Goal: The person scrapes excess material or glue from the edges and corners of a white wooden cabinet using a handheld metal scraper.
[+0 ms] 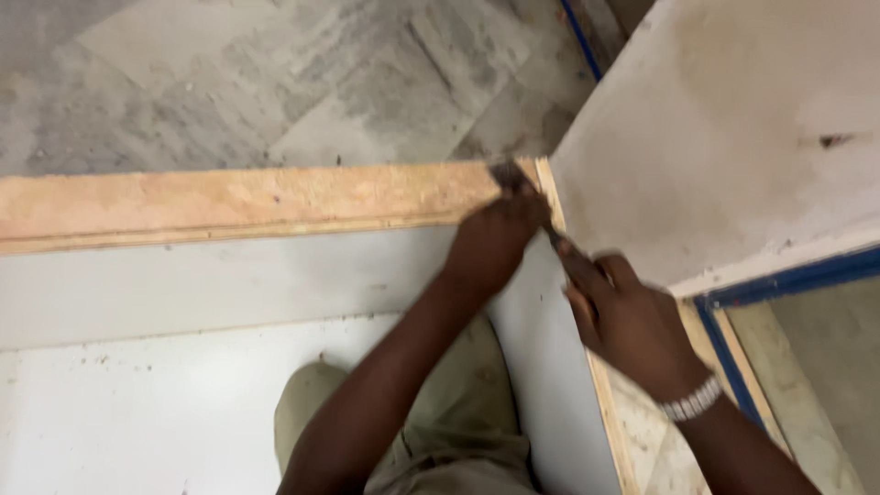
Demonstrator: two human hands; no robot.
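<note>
a grey tiled floor (275, 82) fills the top of the head view. below it a large white-faced box (137, 403) lies open toward the camera, its raw plywood edge (229, 197) running left to right across the frame. a second white panel (733, 128) stands at the right, meeting that edge at the far corner, with a blue strip (788, 280) along its lower side. a narrower plywood edge (610, 422) runs down from the corner toward the camera, beside a grey inner wall (541, 367). the person's knee in khaki trousers (458, 422) sits inside the box.

both hands work at the corner. the left hand (490, 243) is closed into a fist right at the joint, fingers wrapped together around the top of a dark tool (513, 179), whose tip touches the plywood where the two edges meet. the right hand (628, 321), with a metal watch (692, 401) at the wrist, is also curled shut lower down, seemingly on the same tool's handle, though blur hides just what it clamps.

the tool's long axis slants from the right hand up and left to the corner, so the tip lies beyond the left hand, which is the nearer of the two to the joint. the right hand sits back along the side edge, just apart from the left.
</note>
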